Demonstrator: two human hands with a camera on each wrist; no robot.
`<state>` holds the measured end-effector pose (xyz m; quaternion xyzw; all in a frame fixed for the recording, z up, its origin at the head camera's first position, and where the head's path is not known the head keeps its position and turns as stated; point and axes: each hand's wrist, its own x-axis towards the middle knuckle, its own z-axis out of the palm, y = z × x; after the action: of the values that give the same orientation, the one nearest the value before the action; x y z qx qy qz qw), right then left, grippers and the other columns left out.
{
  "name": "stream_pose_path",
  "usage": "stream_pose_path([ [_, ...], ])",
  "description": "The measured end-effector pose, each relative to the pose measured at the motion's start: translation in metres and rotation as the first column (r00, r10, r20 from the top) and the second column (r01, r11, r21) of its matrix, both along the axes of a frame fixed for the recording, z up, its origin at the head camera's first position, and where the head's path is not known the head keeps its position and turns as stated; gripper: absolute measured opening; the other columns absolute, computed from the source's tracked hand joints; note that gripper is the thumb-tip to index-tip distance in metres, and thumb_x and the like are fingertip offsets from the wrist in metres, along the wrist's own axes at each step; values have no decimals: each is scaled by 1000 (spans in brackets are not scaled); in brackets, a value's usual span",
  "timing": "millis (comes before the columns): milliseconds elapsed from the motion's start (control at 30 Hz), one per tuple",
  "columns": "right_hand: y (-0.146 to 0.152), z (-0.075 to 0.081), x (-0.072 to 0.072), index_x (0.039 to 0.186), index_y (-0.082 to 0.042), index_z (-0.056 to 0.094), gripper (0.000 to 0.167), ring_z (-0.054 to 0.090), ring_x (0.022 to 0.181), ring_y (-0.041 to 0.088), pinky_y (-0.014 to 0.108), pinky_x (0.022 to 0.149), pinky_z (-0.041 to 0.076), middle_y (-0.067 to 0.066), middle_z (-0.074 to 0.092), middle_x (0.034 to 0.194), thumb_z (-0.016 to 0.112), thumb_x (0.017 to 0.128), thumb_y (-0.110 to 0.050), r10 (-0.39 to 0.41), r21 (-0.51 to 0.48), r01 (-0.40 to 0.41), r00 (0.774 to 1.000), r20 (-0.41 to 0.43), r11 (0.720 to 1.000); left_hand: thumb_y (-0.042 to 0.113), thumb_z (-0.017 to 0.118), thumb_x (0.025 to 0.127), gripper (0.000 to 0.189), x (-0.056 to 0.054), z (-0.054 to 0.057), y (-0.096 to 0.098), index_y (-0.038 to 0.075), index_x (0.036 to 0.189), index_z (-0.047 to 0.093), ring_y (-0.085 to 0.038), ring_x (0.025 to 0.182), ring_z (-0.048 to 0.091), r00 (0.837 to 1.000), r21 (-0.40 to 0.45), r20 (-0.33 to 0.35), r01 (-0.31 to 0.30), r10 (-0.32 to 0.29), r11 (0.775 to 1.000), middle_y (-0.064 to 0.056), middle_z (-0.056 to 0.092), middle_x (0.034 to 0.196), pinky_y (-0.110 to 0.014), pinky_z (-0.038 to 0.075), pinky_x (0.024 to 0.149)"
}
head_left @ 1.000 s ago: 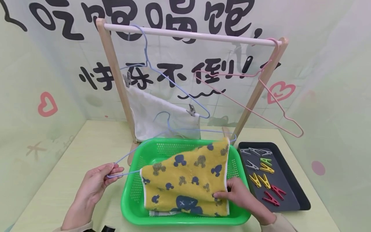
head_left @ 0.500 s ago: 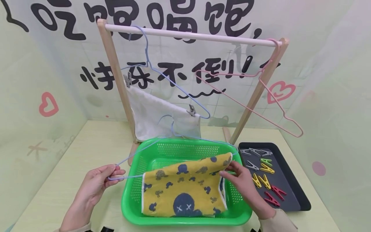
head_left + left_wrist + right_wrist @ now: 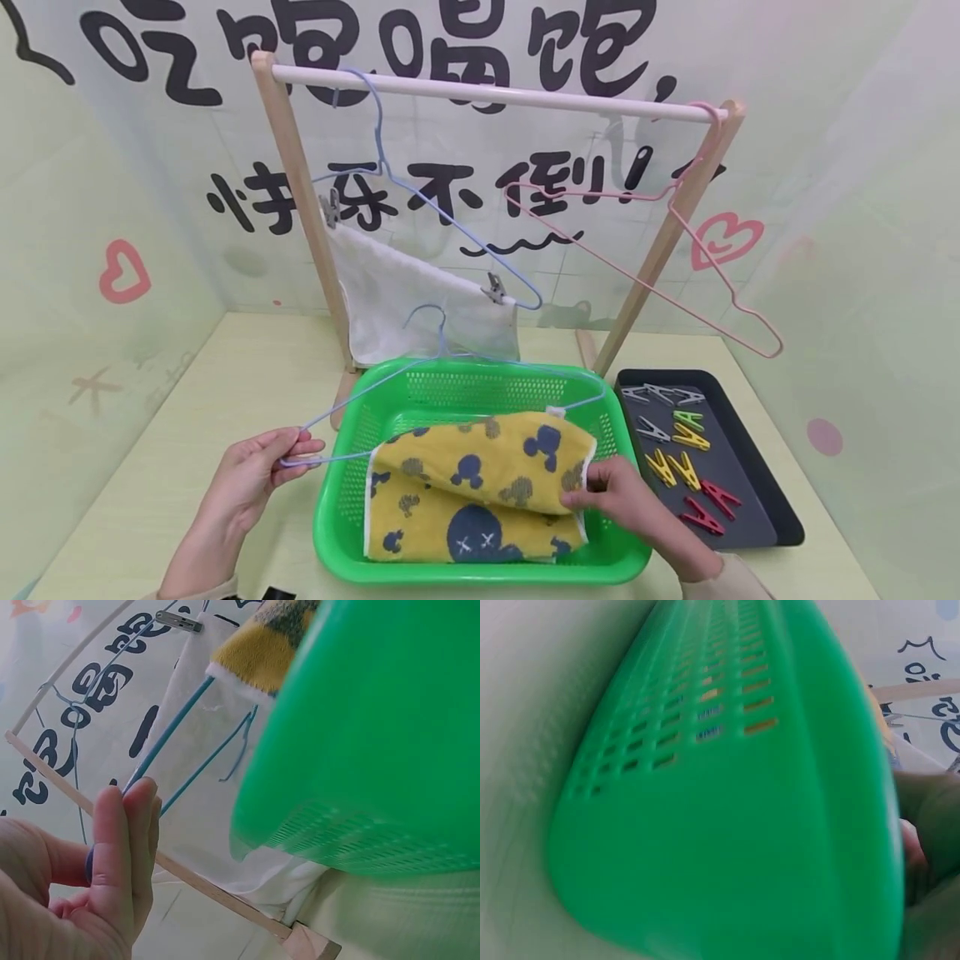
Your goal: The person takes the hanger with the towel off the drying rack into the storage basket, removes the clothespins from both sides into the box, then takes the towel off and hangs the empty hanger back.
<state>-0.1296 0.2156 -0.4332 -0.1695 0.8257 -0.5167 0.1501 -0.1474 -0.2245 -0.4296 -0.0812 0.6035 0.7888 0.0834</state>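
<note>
In the head view my left hand (image 3: 247, 492) pinches the left corner of a blue wire hanger (image 3: 442, 337) between thumb and fingers. A yellow towel (image 3: 468, 471) with blue and grey mouse-head shapes lies over the hanger's lower bar, hiding much of it. My right hand (image 3: 630, 504) pinches the towel's right edge. Beneath is a green plastic basket (image 3: 480, 573). The left wrist view shows fingers of the left hand (image 3: 112, 862) at the hanger wire (image 3: 178, 721), beside the basket (image 3: 375, 735). In the right wrist view the basket wall (image 3: 705, 847) covers most of the work.
A rack with a white rail (image 3: 480, 92) stands behind. From it hang a blue hanger (image 3: 450, 218) with a clipped white cloth (image 3: 427, 283) and a pink hanger (image 3: 600, 250). To the right, a dark tray (image 3: 750, 467) holds several coloured clips (image 3: 686, 471).
My right hand rose to the towel's upper right corner, then came down again. The towel's upper part has dropped forward into a fold. The hanger's right end sits lower; my left hand keeps its hold.
</note>
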Motion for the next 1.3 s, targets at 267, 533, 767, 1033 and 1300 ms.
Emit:
stream_pose_path([
  [267,2,0,3,57,-5,54,32,23,47,-2,14,45,21,-15,31,52,77,76,-14,149,219,-133,987,-58,967,7,45,99,34,-1,2,-3,15,79,71,-10,72,69,1000,33,-21,-2,3,999,-1,71,76,-17,55,63],
  [533,-4,1,1,55,-12,50,35,25,47,-1,15,43,23,-14,31,51,76,78,-16,103,344,-69,991,-81,936,7,44,100,33,-1,1,-4,14,80,70,-10,71,69,1000,24,-25,13,-12,1000,-1,71,76,-16,54,62],
  [767,-4,5,-3,73,-6,68,14,46,54,2,17,47,39,-6,59,64,76,78,-16,-29,340,75,990,-139,937,8,45,100,32,-2,1,-5,14,80,70,-10,71,69,999,15,-28,29,-29,999,-1,71,76,-16,54,61],
  [1033,17,26,-16,107,6,66,25,65,80,8,19,65,53,16,69,96,55,96,-13,-507,5,526,821,-263,850,7,45,100,33,-2,1,-4,15,80,71,-10,70,69,998,-1,-30,49,-49,999,-1,71,76,-16,54,60],
  [1300,27,43,-22,119,11,57,48,61,87,1,22,78,53,15,66,106,39,102,-31,-528,-73,528,849,15,846,8,45,100,32,-3,2,-3,16,81,70,-9,71,68,998,-56,-6,67,-67,996,1,71,76,-16,54,59],
])
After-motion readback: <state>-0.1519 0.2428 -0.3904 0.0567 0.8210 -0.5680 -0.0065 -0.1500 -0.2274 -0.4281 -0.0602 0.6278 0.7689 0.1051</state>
